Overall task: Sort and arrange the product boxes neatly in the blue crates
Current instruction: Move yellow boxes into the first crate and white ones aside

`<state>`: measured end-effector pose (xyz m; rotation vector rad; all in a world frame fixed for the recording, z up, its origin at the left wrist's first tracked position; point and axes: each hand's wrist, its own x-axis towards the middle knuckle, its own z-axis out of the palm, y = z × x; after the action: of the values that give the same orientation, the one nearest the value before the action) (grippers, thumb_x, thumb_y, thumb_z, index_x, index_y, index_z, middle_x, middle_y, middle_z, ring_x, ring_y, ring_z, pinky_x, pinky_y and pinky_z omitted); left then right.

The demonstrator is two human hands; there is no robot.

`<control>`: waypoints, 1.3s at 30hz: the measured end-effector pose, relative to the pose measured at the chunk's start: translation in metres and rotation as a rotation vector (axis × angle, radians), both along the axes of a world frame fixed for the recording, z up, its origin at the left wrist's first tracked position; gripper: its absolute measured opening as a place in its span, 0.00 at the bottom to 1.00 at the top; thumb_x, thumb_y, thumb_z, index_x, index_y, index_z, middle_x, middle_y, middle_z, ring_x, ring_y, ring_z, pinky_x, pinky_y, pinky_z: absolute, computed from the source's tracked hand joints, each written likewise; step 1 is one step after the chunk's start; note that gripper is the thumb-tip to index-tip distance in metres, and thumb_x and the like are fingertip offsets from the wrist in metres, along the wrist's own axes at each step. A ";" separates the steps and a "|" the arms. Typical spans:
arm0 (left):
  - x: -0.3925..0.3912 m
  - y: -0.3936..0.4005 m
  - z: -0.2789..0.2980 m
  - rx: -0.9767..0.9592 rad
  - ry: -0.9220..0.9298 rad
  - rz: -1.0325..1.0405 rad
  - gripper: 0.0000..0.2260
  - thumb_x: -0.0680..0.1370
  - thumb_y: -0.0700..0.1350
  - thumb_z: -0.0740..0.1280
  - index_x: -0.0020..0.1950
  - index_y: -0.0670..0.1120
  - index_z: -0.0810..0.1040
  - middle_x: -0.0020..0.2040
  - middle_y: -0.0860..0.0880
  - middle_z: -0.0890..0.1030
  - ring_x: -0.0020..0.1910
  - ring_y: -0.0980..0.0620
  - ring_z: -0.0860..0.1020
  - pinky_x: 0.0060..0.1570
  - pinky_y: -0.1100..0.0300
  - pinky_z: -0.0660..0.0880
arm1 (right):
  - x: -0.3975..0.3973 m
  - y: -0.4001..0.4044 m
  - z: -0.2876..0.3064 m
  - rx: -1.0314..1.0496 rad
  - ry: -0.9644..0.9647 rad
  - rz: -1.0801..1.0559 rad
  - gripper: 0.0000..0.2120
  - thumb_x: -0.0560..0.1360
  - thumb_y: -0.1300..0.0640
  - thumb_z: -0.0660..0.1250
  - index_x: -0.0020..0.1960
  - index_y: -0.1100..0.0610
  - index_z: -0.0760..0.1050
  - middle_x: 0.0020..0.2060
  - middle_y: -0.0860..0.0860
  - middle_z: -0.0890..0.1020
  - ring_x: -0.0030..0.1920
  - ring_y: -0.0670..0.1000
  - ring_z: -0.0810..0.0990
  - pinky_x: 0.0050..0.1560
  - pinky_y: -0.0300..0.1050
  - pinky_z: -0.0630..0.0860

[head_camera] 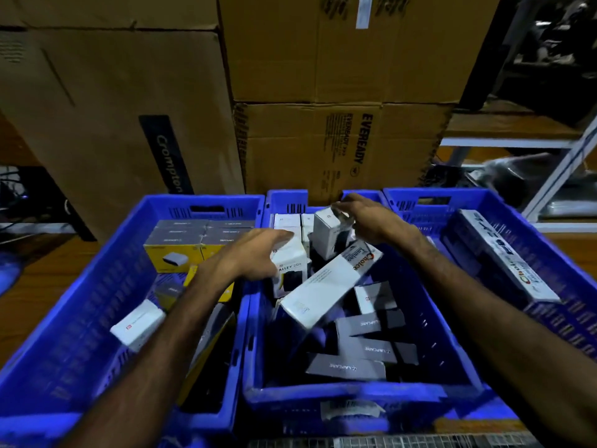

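Head view: right hand (365,221) grips small white box (329,232); left hand (252,253), fingers straight, touches neighbouring box (289,265).

The scene is dim and warm in the background, while the blue crates (355,392) glow with a saturated, almost neon blue. Light falls from above and in front, brightening the white box faces (326,286) and leaving the crate bottoms in deep shadow. Wide-angle distortion bends the crate rims and the cardboard cartons (339,150) outward toward the edges. The picture is soft overall, and the corners blur.
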<state>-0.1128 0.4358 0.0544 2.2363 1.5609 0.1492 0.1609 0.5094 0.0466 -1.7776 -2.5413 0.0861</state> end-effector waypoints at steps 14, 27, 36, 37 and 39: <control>0.005 0.014 -0.001 -0.039 0.034 -0.005 0.42 0.66 0.41 0.82 0.77 0.52 0.70 0.74 0.47 0.75 0.72 0.44 0.73 0.67 0.50 0.74 | -0.010 -0.002 -0.001 0.029 0.201 0.025 0.12 0.78 0.61 0.65 0.54 0.45 0.76 0.56 0.45 0.75 0.52 0.50 0.80 0.50 0.55 0.80; 0.004 0.003 -0.016 0.069 0.084 -0.042 0.27 0.69 0.43 0.76 0.56 0.60 0.63 0.56 0.48 0.81 0.52 0.41 0.80 0.48 0.44 0.79 | -0.025 -0.016 -0.031 -0.195 0.363 -0.024 0.07 0.77 0.61 0.59 0.46 0.51 0.72 0.41 0.47 0.80 0.38 0.46 0.75 0.36 0.40 0.73; 0.004 -0.016 -0.040 0.276 0.214 -0.053 0.36 0.71 0.51 0.75 0.74 0.56 0.60 0.73 0.43 0.73 0.73 0.39 0.71 0.68 0.38 0.71 | -0.031 -0.034 -0.036 -0.197 0.481 -0.093 0.10 0.79 0.61 0.59 0.51 0.49 0.75 0.41 0.48 0.79 0.34 0.50 0.75 0.34 0.49 0.76; 0.003 -0.020 -0.040 0.277 0.234 -0.044 0.41 0.72 0.53 0.75 0.79 0.57 0.56 0.79 0.42 0.66 0.79 0.39 0.64 0.74 0.34 0.64 | -0.028 -0.037 -0.038 -0.194 0.495 -0.112 0.11 0.80 0.62 0.59 0.56 0.50 0.76 0.43 0.49 0.79 0.35 0.53 0.78 0.36 0.50 0.77; 0.006 -0.032 -0.037 0.298 0.211 -0.033 0.46 0.75 0.55 0.73 0.84 0.58 0.46 0.84 0.42 0.53 0.83 0.39 0.52 0.78 0.33 0.51 | -0.021 -0.043 -0.040 -0.181 0.498 -0.151 0.15 0.80 0.60 0.60 0.65 0.52 0.76 0.55 0.51 0.79 0.49 0.58 0.83 0.49 0.53 0.81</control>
<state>-0.1067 0.4036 0.0170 2.5785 1.7027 0.1485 0.1401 0.4668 0.0065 -1.7244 -2.0957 0.6791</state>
